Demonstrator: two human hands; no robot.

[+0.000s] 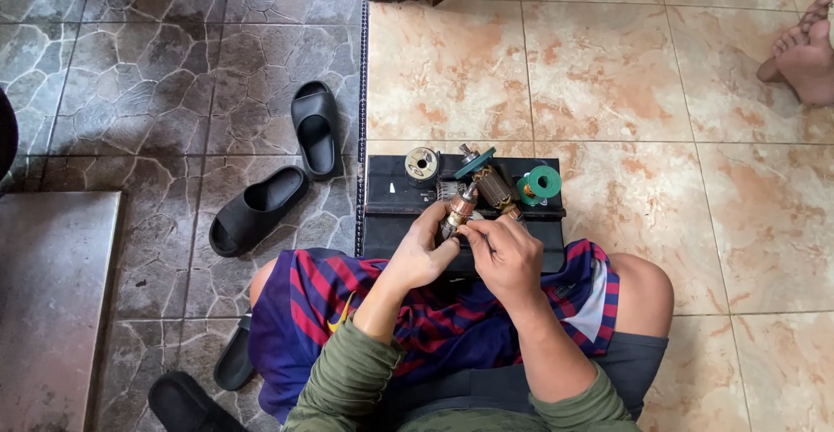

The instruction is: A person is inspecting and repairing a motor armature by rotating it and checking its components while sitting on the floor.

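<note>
Seated on the floor, knees apart, over a flat black tray (382, 197) of dull, hard-looking material, lying where dark stone-pattern paving (156, 76) meets glossy peach marbled tile (608, 76). Left hand (420, 254) curled round the lower end of a small armature (459, 210), fingers wrapped and gripping it upright above the tray's near edge. Right hand (506, 258) just beside, fingertips pinched against the armature's side; whether pinching wire or only touching cannot be told. Armature cylindrical, with coppery windings and a grey metal tip.

On the tray beyond: a second armature (495, 187), brownish and ribbed, tilted, with a teal disc (475, 162) at its far end. Left of it, a round grey metal ring (422, 162) with a dark centre hole. Right of it, a green spool (542, 182), round, hollow in the middle, standing at the tray's right end. No readable label anywhere; only a small pale mark on the tray's left part.

Two black moulded slides (287, 167) on the paving, smooth and rubbery, well apart from the tray. Another black slide (184, 402) near the left knee. Striped blue-and-red cloth (434, 319) across the lap; olive sleeves (347, 380). Another person's bare foot (808, 54) at the upper right, on the tile.
</note>
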